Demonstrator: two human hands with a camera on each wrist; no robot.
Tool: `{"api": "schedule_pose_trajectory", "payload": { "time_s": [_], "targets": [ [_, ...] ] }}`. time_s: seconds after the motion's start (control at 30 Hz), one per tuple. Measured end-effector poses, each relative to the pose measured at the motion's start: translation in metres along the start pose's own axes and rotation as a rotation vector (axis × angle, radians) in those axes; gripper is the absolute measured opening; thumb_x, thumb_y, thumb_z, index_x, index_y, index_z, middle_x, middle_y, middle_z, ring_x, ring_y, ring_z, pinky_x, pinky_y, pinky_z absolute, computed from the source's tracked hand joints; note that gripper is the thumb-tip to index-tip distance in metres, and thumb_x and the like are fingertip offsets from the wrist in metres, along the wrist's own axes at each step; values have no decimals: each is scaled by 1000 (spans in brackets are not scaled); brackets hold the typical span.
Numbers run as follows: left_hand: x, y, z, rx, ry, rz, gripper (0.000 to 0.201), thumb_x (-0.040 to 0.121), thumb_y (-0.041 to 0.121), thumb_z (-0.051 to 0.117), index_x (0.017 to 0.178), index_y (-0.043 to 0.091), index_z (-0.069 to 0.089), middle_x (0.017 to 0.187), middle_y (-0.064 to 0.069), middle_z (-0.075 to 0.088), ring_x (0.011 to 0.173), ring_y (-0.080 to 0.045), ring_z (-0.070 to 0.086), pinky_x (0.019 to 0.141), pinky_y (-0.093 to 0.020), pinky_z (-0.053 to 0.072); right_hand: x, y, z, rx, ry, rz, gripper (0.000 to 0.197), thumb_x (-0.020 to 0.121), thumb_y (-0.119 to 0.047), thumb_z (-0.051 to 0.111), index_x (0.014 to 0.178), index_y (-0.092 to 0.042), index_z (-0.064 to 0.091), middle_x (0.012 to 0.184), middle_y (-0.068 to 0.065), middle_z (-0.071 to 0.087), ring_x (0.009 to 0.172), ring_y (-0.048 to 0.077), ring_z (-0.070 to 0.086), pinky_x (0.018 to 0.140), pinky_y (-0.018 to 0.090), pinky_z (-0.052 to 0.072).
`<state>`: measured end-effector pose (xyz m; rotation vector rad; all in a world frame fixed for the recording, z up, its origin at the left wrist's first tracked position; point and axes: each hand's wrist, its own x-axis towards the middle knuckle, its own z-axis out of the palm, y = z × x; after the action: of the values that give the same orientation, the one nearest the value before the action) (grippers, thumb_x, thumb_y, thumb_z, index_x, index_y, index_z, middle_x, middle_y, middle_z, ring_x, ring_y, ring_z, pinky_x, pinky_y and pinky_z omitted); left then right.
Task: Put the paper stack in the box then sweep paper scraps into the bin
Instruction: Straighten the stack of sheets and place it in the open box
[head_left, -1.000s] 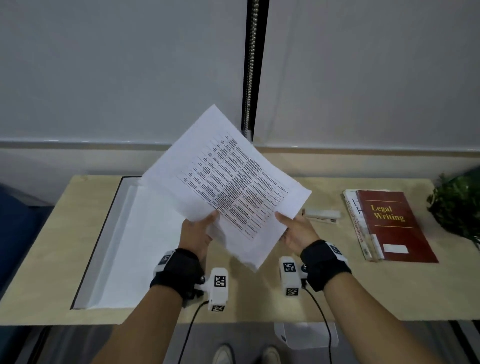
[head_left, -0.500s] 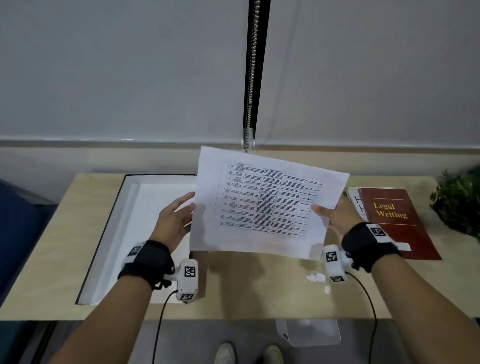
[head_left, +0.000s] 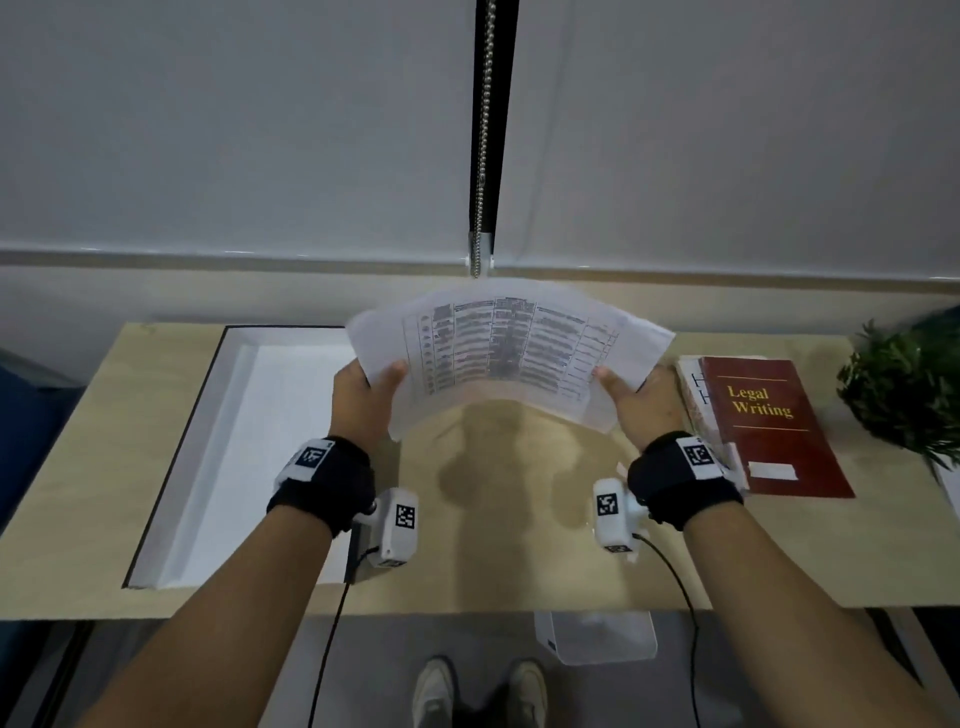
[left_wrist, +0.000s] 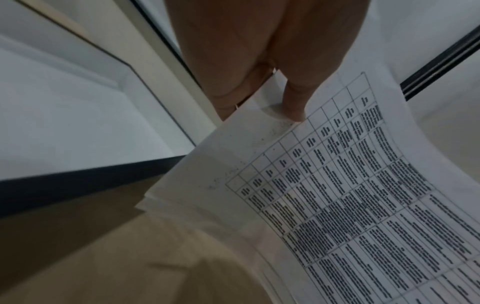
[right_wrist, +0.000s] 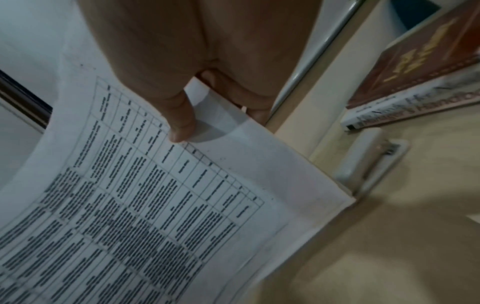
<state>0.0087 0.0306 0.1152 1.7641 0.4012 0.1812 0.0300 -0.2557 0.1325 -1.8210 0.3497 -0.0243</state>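
A stack of printed sheets (head_left: 511, 353) with a table on top arches upward above the wooden desk. My left hand (head_left: 371, 387) pinches its left edge, thumb on top, as the left wrist view shows on the paper stack (left_wrist: 350, 195). My right hand (head_left: 631, 395) pinches the right edge, thumb pressed on the paper stack (right_wrist: 145, 205). The white open box (head_left: 223, 447) lies flat to the left, its near right corner hidden by my left arm. A clear bin (head_left: 597, 636) sits on the floor under the desk's front edge. A small white scrap (head_left: 621, 469) shows beside my right wrist.
Two stacked books, the top one red (head_left: 763, 421), lie right of my right hand. A white stapler (right_wrist: 369, 164) lies next to the books. A green plant (head_left: 904, 389) stands at the far right. My shoes (head_left: 480, 691) show below the desk.
The stack has turned from tilted to level and lowered. My left hand, which had come off it half a second ago, now pinches the left edge. The sheets now bow upward.
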Motion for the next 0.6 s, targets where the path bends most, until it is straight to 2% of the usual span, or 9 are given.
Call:
{"api": "schedule_pose_trajectory", "payload": {
  "time_s": [0.07, 0.13, 0.17, 0.23, 0.33, 0.37, 0.43, 0.5, 0.6],
  "targets": [
    [-14, -8, 7, 13, -34, -50, 5, 90, 7, 59, 88, 4, 61, 77, 0, 64, 70, -15, 63, 47, -12, 47, -1, 19, 6, -10, -16, 98, 34, 86, -7, 67, 119, 1, 62, 109, 8, 65, 98, 22, 62, 87, 37, 53],
    [-24, -17, 14, 1, -30, -118, 6, 90, 3, 58, 92, 7, 61, 74, 3, 62, 67, -9, 64, 42, -8, 44, -1, 34, 10, -56, -10, 183, 37, 84, -13, 71, 117, 1, 61, 110, 14, 67, 95, 25, 63, 86, 38, 54],
    [-25, -20, 16, -20, -23, -144, 7, 90, 2, 58, 93, 9, 61, 75, 3, 63, 68, -11, 63, 43, -9, 45, -1, 37, 12, -58, -1, 203, 40, 83, -15, 71, 118, 1, 60, 112, 15, 67, 95, 25, 63, 83, 35, 54],
    [-21, -24, 14, -16, -12, -168, 9, 90, 5, 59, 98, 10, 61, 85, -5, 65, 78, -20, 61, 52, -18, 48, 2, 39, 14, -27, 21, 211, 40, 84, -16, 71, 119, -1, 59, 111, 14, 67, 94, 25, 63, 76, 31, 55],
    [-11, -26, 9, -13, 30, -137, 17, 89, 8, 61, 106, 5, 63, 94, -9, 64, 81, -21, 59, 65, -24, 45, 7, 35, 14, -13, 47, 168, 36, 84, -16, 69, 117, -5, 63, 105, 9, 68, 96, 27, 66, 85, 41, 57],
    [-10, -26, 8, -31, 35, -123, 19, 89, 7, 62, 108, 5, 64, 93, -8, 64, 79, -17, 60, 63, -22, 46, 6, 33, 14, -2, 47, 171, 36, 84, -16, 70, 117, -5, 63, 105, 9, 69, 97, 28, 66, 86, 44, 57],
    [-10, -28, 7, -19, 16, -123, 17, 88, 7, 62, 105, 6, 64, 90, -5, 64, 74, -10, 60, 56, -15, 46, 6, 36, 14, 7, 34, 170, 34, 84, -13, 69, 117, -4, 63, 105, 9, 68, 96, 26, 65, 87, 42, 56],
    [-13, -37, 6, 30, -28, -172, 15, 88, 6, 62, 102, 5, 64, 89, -7, 65, 77, -17, 61, 53, -14, 45, 4, 42, 16, -16, -7, 183, 34, 85, -8, 68, 118, 0, 62, 106, 11, 66, 95, 23, 62, 89, 38, 53],
    [-13, -45, 4, 126, -51, -205, 17, 87, 7, 63, 103, 0, 64, 93, -11, 65, 86, -25, 61, 54, -18, 43, 5, 47, 17, -65, -36, 163, 31, 87, -7, 66, 116, 0, 64, 112, 15, 68, 99, 25, 63, 90, 40, 53]
  ]
}}
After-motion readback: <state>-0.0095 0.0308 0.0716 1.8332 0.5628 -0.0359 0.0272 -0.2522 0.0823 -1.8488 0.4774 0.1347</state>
